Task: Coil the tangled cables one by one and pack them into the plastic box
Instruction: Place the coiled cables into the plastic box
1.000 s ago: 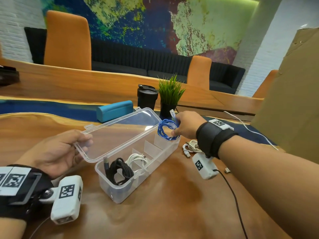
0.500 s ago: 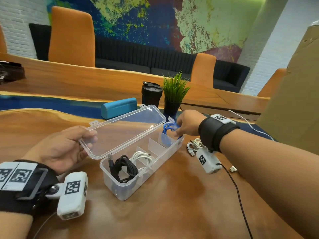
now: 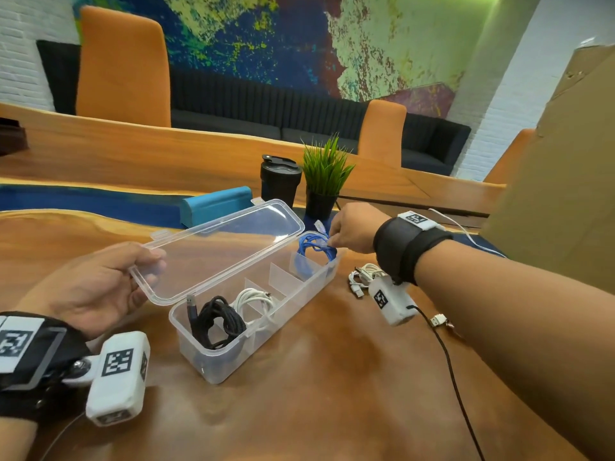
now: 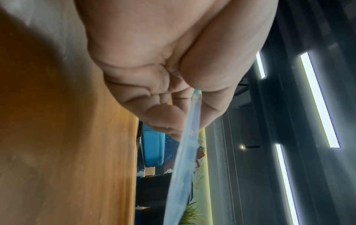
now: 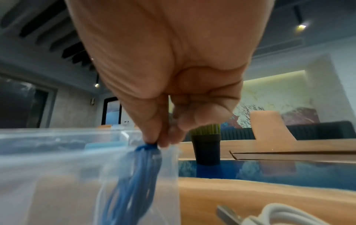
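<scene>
Blue cable point(image 3: 314, 246) pinched in our right hand point(image 3: 349, 231) sits in the box's point(image 3: 226, 357) far end, our left hand point(image 3: 90, 284) gripping its lid point(image 3: 219, 247).

Blue cable point(image 3: 315, 247), black cable point(image 3: 218, 322), white cable point(image 3: 253, 302), clear plastic box point(image 3: 229, 357), teal case point(image 3: 216, 205)

Orange chairs point(image 3: 121, 66) behind a wooden table point(image 3: 299, 377); dark sofa point(image 3: 266, 111); painted mural point(image 3: 266, 38); white brick wall point(image 3: 519, 81).
</scene>
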Motion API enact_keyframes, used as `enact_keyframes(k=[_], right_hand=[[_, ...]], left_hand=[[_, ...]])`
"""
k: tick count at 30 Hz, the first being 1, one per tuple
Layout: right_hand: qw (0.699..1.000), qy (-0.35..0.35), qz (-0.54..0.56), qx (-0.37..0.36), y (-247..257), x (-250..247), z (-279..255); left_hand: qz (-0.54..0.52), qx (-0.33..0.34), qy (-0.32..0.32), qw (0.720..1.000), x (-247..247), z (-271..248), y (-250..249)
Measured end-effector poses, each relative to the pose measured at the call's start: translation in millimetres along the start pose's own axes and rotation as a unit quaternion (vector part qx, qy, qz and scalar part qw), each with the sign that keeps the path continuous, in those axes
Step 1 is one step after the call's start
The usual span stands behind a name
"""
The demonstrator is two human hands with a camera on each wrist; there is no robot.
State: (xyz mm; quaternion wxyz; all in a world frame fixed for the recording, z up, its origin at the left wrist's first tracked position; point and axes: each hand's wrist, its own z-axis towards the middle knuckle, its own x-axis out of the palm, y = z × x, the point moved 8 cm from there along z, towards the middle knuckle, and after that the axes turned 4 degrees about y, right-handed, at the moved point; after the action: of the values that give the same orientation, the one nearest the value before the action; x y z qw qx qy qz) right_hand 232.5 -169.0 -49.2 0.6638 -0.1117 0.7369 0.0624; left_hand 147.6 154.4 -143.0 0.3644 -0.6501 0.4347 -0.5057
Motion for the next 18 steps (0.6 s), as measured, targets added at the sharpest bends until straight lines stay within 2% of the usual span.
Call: enact_keyframes(k=[4,5,7,9,13,18], right_hand=[[0.989,-0.039,0.126,0.067,-50,-10,-2],[0.985,-0.011,0.145,0.095,-63,0,-5],[0.975,0.094,0.145,0.137,-82,33,-13],[0.964,0.165,0.146,0.151,-91,62,-21],[0.982,0.124,0.061,0.127,-96,72,-20],[0.962,0.097,0.209,0.146,-114,59,-28]], left_hand=[[0.01,0.0,0.007,1.0,-2,4,1],[0.012,0.001,0.007,1.0,-4,5,0],[0.013,-0.001,0.011,1.0,-5,7,0],[0.017,0.0,0.016,1.0,-3,6,0],[0.029,0.004,0.01,1.0,-6,9,2],[0.026,-0.003,0.014,1.0,-4,6,1]])
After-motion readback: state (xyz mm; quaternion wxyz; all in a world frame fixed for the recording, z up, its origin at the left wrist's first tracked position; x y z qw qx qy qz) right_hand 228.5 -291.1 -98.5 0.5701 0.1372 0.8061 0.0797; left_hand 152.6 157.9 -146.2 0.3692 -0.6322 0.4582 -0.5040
